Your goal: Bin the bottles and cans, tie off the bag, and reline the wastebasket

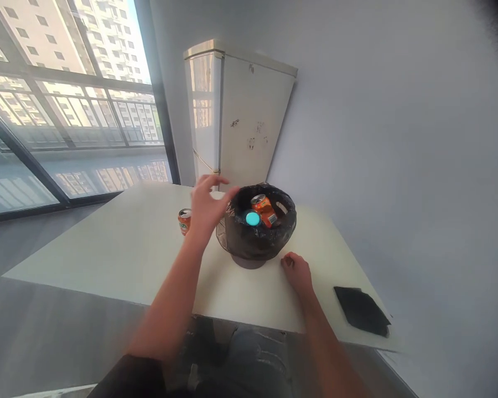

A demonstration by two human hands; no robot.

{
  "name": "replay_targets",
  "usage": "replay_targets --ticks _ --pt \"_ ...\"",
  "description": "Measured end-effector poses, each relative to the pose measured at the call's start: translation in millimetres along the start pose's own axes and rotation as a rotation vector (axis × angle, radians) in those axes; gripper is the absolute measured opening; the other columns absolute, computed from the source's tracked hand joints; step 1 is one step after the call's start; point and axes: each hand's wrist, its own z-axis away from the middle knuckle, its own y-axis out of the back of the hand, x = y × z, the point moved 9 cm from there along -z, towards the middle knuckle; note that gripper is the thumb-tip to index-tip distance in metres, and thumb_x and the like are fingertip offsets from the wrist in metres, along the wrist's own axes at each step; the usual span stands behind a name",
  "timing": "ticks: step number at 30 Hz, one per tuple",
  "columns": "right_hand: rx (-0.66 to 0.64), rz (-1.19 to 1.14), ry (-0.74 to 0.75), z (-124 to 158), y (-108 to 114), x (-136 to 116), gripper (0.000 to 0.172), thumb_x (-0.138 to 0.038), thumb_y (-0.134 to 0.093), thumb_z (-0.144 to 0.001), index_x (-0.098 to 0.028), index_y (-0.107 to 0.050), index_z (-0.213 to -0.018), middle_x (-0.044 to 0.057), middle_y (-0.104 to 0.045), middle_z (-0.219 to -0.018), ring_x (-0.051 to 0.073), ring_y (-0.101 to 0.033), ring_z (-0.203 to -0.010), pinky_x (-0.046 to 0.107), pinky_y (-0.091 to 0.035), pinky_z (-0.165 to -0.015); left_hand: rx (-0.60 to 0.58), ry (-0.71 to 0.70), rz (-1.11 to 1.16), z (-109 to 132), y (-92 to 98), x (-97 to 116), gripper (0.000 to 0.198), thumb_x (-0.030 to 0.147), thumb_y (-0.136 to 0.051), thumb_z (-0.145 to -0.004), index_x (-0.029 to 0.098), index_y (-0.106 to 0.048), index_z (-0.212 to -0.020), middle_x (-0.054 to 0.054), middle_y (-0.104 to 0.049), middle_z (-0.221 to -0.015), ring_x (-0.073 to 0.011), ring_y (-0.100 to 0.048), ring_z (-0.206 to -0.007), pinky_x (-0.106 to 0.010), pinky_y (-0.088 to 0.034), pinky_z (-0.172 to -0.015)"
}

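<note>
A small bin lined with a black bag point(249, 243) stands on the white table point(108, 249). Inside it lie an orange soda can point(264, 209) and something with a turquoise round cap point(253, 219). My left hand point(207, 205) hovers just left of the bin's rim, fingers spread and holding nothing. A second orange can point(185, 220) stands upright on the table to the left of that hand. My right hand point(297, 272) rests on the table just right of the bin's base, fingers curled under, with nothing visible in it.
A folded black cloth or bag point(361, 309) lies at the table's near right corner. A white fridge point(236, 116) stands behind the table against the grey wall. Large windows point(66, 110) fill the left side. My knees are below the table's front edge.
</note>
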Motion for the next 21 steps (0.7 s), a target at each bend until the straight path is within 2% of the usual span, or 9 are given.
replay_targets --ticks 3,5,7,8,11,14,17,19,21 --pt "-0.006 -0.006 -0.005 0.3 -0.1 0.4 0.022 -0.039 -0.049 -0.085 -0.023 -0.057 -0.073 0.003 -0.067 -0.075 0.021 -0.060 -0.074 0.031 -0.039 -0.071 0.211 0.098 -0.186 11.2 47.4 -46.2 0.020 0.042 -0.070 -0.092 0.024 -0.068 -0.101 -0.008 -0.065 -0.114 -0.0256 -0.064 -0.109 -0.042 -0.052 -0.099" --pt "-0.009 -0.012 -0.008 0.4 -0.2 0.6 0.023 -0.041 -0.049 -0.085 -0.023 -0.057 -0.072 0.004 -0.067 -0.074 0.021 -0.059 -0.073 0.032 -0.039 -0.071 0.195 0.195 -0.340 15.9 63.2 -88.7 0.043 0.043 -0.079 -0.083 0.026 -0.065 -0.119 -0.012 -0.061 -0.130 -0.0310 -0.058 -0.126 -0.048 -0.046 -0.110" --pt "-0.010 -0.018 -0.011 0.2 -0.2 0.3 0.024 -0.042 -0.049 -0.084 -0.023 -0.057 -0.071 0.003 -0.066 -0.073 0.021 -0.058 -0.072 0.032 -0.038 -0.071 0.056 0.316 -0.469 20.6 64.8 -135.1 0.069 0.046 -0.086 -0.075 0.027 -0.059 -0.135 -0.018 -0.053 -0.146 -0.0376 -0.050 -0.137 -0.054 -0.043 -0.113" --pt "-0.010 -0.020 -0.011 0.1 -0.3 0.1 0.025 -0.043 -0.049 -0.084 -0.023 -0.057 -0.071 0.003 -0.066 -0.073 0.021 -0.058 -0.072 0.032 -0.038 -0.071 -0.038 0.382 -0.501 24.8 61.7 -157.2 0.074 0.047 -0.087 -0.073 0.027 -0.059 -0.138 -0.019 -0.049 -0.152 -0.0402 -0.050 -0.138 -0.056 -0.043 -0.112" --pt "-0.014 -0.018 -0.013 -0.2 -0.6 -0.7 0.026 -0.044 -0.050 -0.084 -0.023 -0.058 -0.071 0.003 -0.067 -0.073 0.021 -0.058 -0.071 0.032 -0.039 -0.070 -0.290 0.508 -0.463 42.8 44.5 -201.6 0.056 0.049 -0.079 -0.080 0.027 -0.065 -0.130 -0.017 -0.060 -0.144 -0.0380 -0.060 -0.128 -0.051 -0.049 -0.104" --pt "-0.020 -0.004 -0.015 -0.1 -1.2 -0.4 0.027 -0.045 -0.049 -0.086 -0.023 -0.058 -0.073 0.003 -0.067 -0.074 0.022 -0.059 -0.073 0.032 -0.039 -0.070 -0.305 0.506 -0.421 52.9 37.7 -209.6 0.044 0.050 -0.072 -0.084 0.027 -0.068 -0.121 -0.011 -0.074 -0.118 -0.0336 -0.066 -0.116 -0.045 -0.052 -0.098" --pt "-0.025 0.011 -0.018 0.0 -2.1 1.1 0.026 -0.045 -0.049 -0.087 -0.023 -0.057 -0.075 0.002 -0.066 -0.073 0.022 -0.059 -0.073 0.031 -0.040 -0.071 -0.107 0.495 -0.288 48.9 47.8 -197.9 0.048 0.053 -0.075 -0.082 0.026 -0.068 -0.121 -0.010 -0.076 -0.113 -0.0295 -0.071 -0.105 -0.044 -0.053 -0.097" --pt "-0.027 0.015 -0.015 0.0 -2.5 1.5 0.026 -0.044 -0.049 -0.088 -0.023 -0.057 -0.075 0.002 -0.066 -0.073 0.021 -0.060 -0.073 0.031 -0.040 -0.071 0.065 0.548 -0.040 42.2 57.6 -186.6 0.056 0.063 -0.071 -0.084 0.020 -0.068 -0.121 -0.012 -0.076 -0.108 -0.0268 -0.073 -0.097 -0.042 -0.057 -0.091" --pt "-0.025 0.014 -0.010 0.0 -2.4 1.0 0.025 -0.043 -0.049 -0.088 -0.023 -0.058 -0.076 0.002 -0.067 -0.074 0.021 -0.060 -0.073 0.031 -0.040 -0.071 0.151 0.578 0.240 29.5 58.8 -165.6 0.065 0.073 -0.063 -0.087 0.015 -0.068 -0.116 -0.015 -0.075 -0.104 -0.0256 -0.074 -0.095 -0.039 -0.060 -0.084"
